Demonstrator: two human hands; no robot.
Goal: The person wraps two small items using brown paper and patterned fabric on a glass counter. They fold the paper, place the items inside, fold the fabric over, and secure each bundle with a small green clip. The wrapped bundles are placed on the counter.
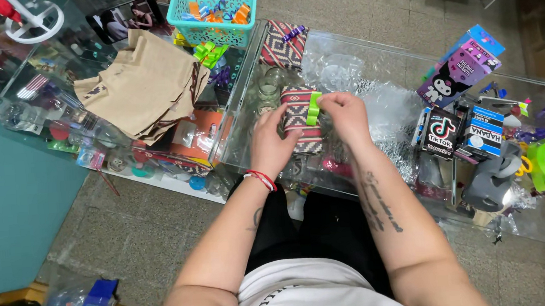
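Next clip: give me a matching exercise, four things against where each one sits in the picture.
Things:
1. turquoise basket
2. stack of tan cloth bags
3. patterned pouch
4. small dark boxes

Places:
A. between the left hand and the right hand, with a green bow on it
B. at the far edge of the glass counter, holding bows
C. to the right of the hands
D. to the left of the hands, below the basket

Pairs: 1-B, 2-D, 3-A, 4-C

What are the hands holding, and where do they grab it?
The left hand grips a patterned pouch by its left edge. The right hand pinches a green ribbon at the pouch's top right.
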